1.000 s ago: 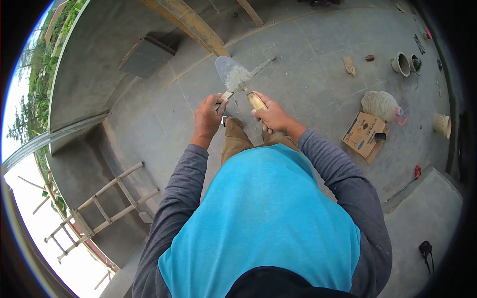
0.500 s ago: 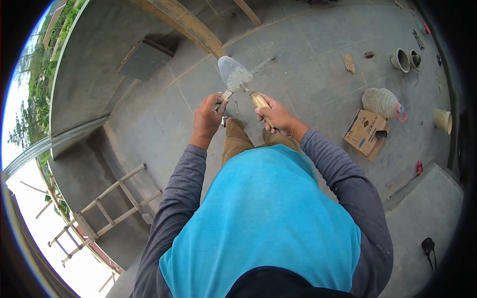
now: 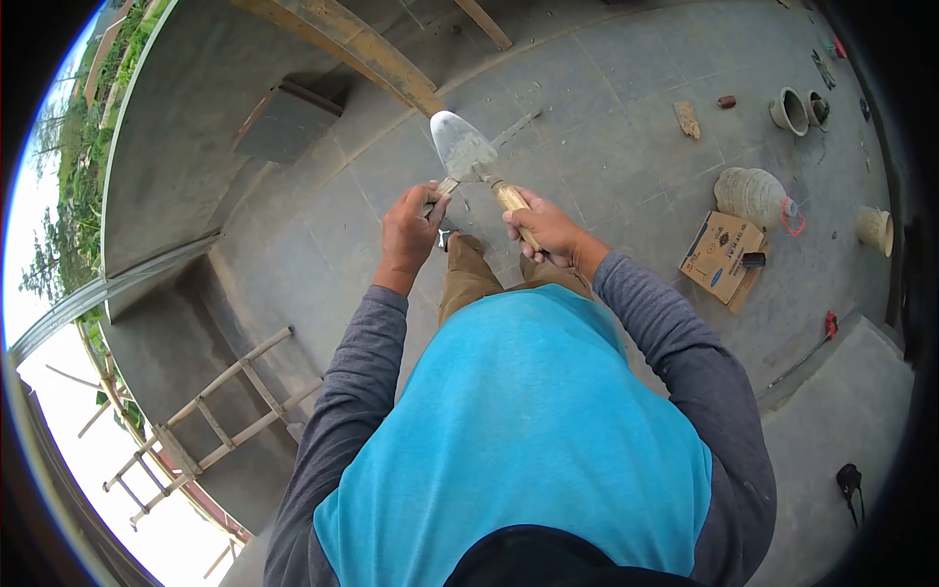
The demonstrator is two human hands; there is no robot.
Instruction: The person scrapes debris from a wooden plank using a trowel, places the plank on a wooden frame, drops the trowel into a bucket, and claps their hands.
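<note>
A trowel (image 3: 464, 147) with grey residue on its pointed blade is in my right hand (image 3: 551, 228), whose fingers wrap round the wooden handle. My left hand (image 3: 412, 227) pinches a small, light-coloured flat piece (image 3: 448, 186) near the base of the blade. The far end of that piece meets or overlaps the trowel's neck; whether they touch is hard to tell. Both hands are in front of my body, above the tiled floor, with the blade pointing away and slightly left.
A cardboard box (image 3: 722, 256) lies right, beside a large dusty bottle (image 3: 751, 196). Buckets (image 3: 788, 112) stand farther back. A wooden ladder (image 3: 231, 406) is at left, below a grey wall. A wooden beam (image 3: 362, 47) slants across the top. A board scrap (image 3: 687, 119) lies on the floor.
My right hand and the trowel handle have shifted slightly right, and the blade has tilted a little. The left hand keeps its pinch. The surroundings have shifted slightly in view.
</note>
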